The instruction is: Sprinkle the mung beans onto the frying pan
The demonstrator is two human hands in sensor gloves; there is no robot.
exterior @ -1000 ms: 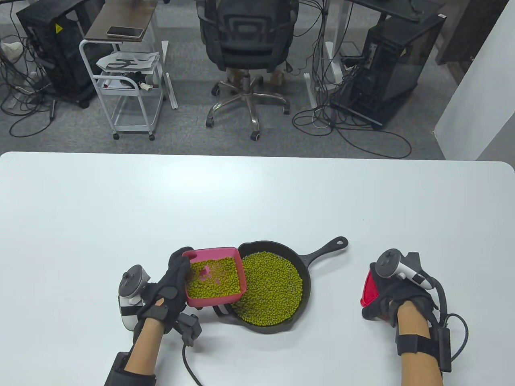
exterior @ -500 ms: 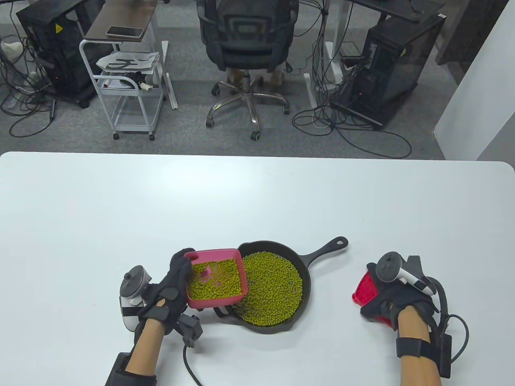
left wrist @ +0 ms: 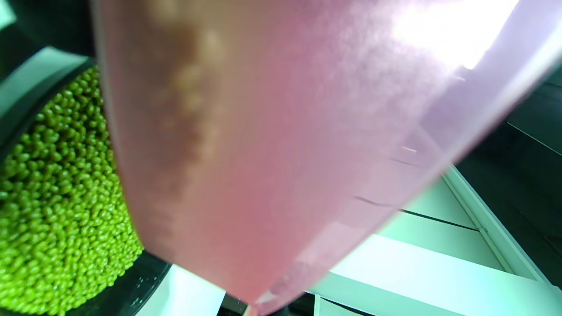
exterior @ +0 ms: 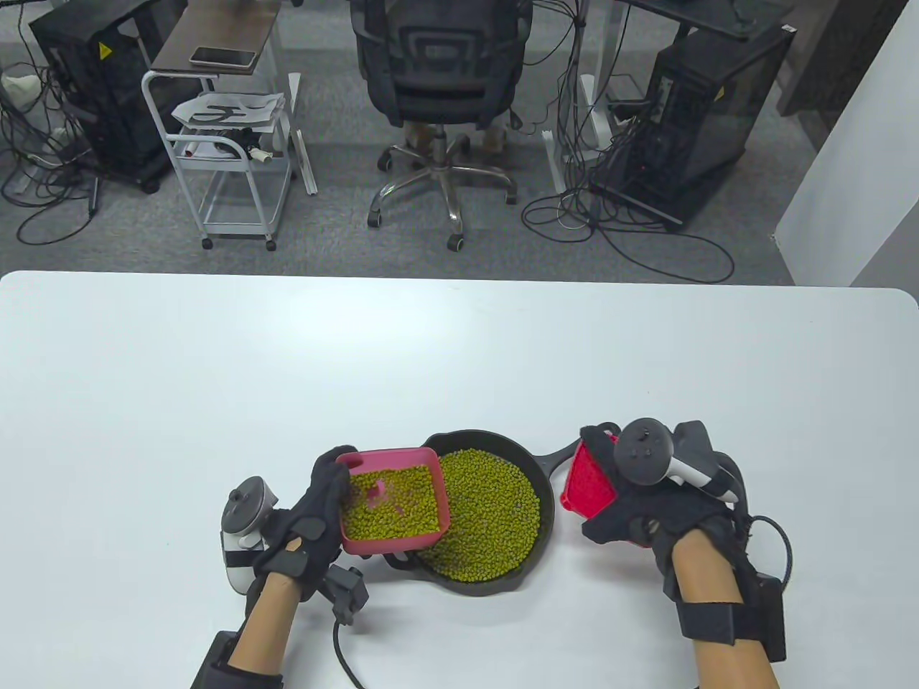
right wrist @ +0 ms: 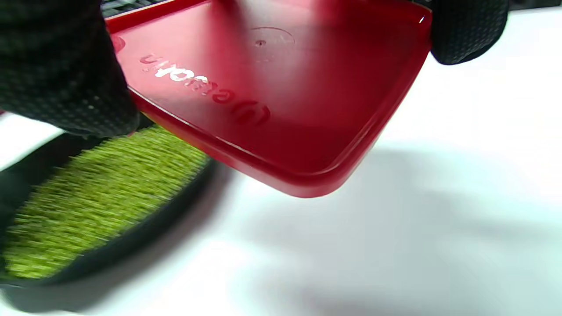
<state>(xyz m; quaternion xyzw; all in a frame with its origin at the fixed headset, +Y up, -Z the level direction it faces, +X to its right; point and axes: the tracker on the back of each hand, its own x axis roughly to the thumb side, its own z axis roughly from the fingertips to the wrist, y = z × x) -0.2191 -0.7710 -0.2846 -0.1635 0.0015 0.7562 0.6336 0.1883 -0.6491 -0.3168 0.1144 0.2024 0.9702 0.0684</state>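
A black cast-iron frying pan (exterior: 547,495) sits near the table's front, its floor covered with green mung beans (exterior: 495,509). My left hand (exterior: 316,513) grips a pink square tub (exterior: 402,545) partly filled with mung beans and holds it over the pan's left rim. The tub's pink wall (left wrist: 272,145) fills the left wrist view, with the beans (left wrist: 57,210) in the pan below. My right hand (exterior: 646,502) holds a red lid (exterior: 587,486) tilted over the pan's handle. In the right wrist view my fingers (right wrist: 57,70) grip the lid (right wrist: 281,101) above the pan (right wrist: 109,250).
The white table (exterior: 459,344) stretches wide behind the pan. Beyond its far edge stand an office chair (exterior: 441,79), a white cart (exterior: 230,158) and computer towers on the floor.
My right hand has carried the red lid left and away from me, from the table's right side to above the pan's handle. My left hand shifted the pink tub slightly right and levelled it.
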